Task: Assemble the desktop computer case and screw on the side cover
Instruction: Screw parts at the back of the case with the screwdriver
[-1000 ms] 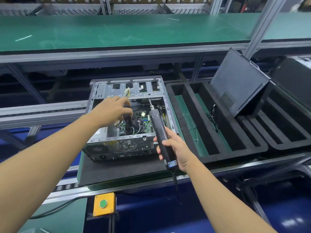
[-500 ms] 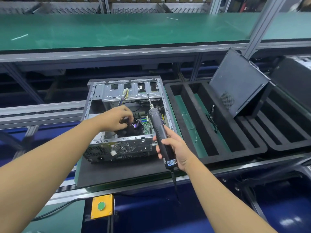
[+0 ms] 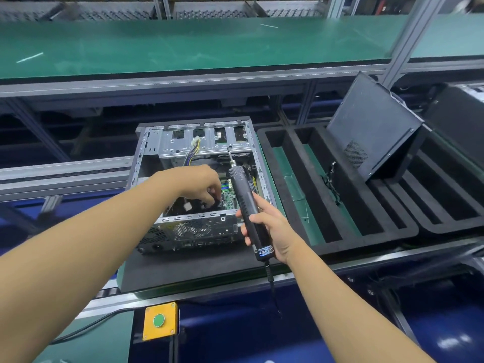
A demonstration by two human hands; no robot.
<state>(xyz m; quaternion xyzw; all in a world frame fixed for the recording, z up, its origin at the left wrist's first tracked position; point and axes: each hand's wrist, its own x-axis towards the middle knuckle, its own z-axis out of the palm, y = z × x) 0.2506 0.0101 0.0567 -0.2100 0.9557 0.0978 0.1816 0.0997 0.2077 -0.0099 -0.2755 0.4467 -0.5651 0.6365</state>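
An open desktop computer case (image 3: 153, 153) lies on its side on a black mat (image 3: 183, 268), with its green motherboard (image 3: 230, 195) showing inside. My left hand (image 3: 201, 184) reaches down into the case with curled fingers on a dark part that I cannot make out. My right hand (image 3: 272, 229) grips a black electric screwdriver (image 3: 246, 205) at the case's right side, bit pointing up and away. A dark side cover (image 3: 372, 127) leans upright in a black foam tray (image 3: 327, 242) to the right.
A yellow box with a green button (image 3: 159, 320) sits on the front rail. A green shelf (image 3: 183, 45) runs overhead behind the case. More black foam trays (image 3: 450, 205) lie at the far right. The screwdriver's cord (image 3: 271, 281) hangs down in front.
My left hand has moved down and to the right, deeper into the case toward the motherboard. The right hand with the screwdriver has hardly shifted.
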